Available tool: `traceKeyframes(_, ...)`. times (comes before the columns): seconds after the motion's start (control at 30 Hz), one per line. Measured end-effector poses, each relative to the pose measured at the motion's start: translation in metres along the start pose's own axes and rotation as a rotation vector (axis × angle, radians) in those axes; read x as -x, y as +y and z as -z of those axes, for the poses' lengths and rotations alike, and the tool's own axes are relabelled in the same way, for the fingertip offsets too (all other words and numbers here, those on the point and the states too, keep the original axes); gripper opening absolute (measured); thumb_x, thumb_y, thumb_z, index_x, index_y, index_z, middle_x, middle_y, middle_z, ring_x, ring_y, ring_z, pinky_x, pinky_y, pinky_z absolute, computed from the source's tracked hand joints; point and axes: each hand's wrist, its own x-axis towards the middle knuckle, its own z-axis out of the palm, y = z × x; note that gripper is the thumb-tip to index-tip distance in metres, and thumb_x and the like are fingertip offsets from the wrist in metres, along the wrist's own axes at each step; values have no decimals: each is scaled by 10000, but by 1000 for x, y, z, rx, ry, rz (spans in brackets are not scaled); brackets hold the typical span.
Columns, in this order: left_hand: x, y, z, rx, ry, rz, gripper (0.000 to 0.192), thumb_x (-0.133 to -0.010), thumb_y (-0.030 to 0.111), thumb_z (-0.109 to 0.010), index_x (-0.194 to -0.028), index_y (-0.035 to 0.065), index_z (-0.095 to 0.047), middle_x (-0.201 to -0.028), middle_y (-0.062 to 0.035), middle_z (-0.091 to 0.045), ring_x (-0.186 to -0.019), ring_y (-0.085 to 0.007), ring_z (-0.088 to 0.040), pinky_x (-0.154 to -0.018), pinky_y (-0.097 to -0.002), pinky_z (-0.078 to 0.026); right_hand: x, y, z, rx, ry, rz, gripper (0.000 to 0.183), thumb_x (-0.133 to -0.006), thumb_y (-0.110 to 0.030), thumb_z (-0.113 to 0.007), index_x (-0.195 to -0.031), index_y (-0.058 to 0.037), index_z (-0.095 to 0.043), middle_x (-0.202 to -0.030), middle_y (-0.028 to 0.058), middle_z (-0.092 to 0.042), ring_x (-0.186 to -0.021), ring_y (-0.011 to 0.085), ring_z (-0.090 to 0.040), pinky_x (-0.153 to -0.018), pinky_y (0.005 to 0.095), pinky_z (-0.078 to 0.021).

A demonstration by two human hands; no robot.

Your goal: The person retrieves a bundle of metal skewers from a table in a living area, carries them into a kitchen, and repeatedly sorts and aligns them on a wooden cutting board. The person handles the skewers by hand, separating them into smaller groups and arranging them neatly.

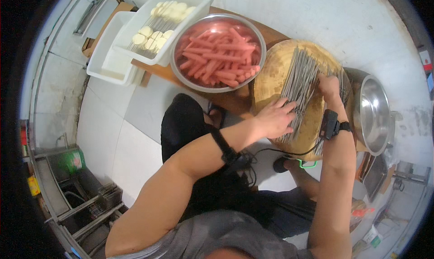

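Observation:
A dense pile of thin grey metal skewers (pixel 300 79) lies across a round wooden chopping block (pixel 273 67). My left hand (pixel 276 118) rests over the near left side of this pile, its fingers spread and touching the skewers. At the pile's right edge is my right hand (pixel 329 87), with its fingers curled down among the skewers. The fingertips are hidden, so whether they grip any cannot be told. A second group of skewers (pixel 342 79) lies to the right of that hand, partly covered by it.
Left of the block, a steel bowl (pixel 174 61) holds many pink sausages (pixel 217 57). Beyond it, a white plastic bin (pixel 159 61) contains pale round slices (pixel 145 32) on skewers, beside another white bin (pixel 108 72). A steel basin (pixel 374 113) stands at the right.

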Motion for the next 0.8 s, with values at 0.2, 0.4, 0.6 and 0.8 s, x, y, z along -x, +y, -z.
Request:
traceKeyframes(0.2,-2,2,6,-28,-63,8,470,-853,395,-649,-1182,60,-621,-1440,-163,-394,-1333,-391,-328,-1096,-484,-321,-3,-12,10,-272,-47,-175,266,-809,-168,-619,-883,88,-637,-770,199,-654,-693,294,-602,-664,431,-473)
traceKeyframes(0.4,-1,5,13,-35,-85,72,524,-867,368,-648,-1273,48,-560,-1460,-214,-344,-1364,-419,-290,-1121,-484,-304,-6,-26,33,106,109,-16,363,-875,-257,-526,-1020,53,-645,-947,278,-662,-908,425,-640,-777,464,-505)
traceKeyframes(0.6,-2,3,17,-44,-152,77,540,-871,360,-640,-1291,40,-527,-1473,-209,-332,-1380,-419,-273,-1126,-470,-297,18,-63,83,118,446,27,386,-918,-301,-483,-1002,30,-663,-982,289,-654,-967,451,-621,-863,477,-487)
traceKeyframes(0.8,-1,1,9,8,-21,150,491,-893,293,-601,-1266,-14,-519,-1417,-221,-384,-1336,-418,-327,-1113,-464,-308,80,-121,165,-222,557,163,304,-950,-241,-545,-1051,29,-642,-841,155,-690,-792,225,-669,-725,356,-511)
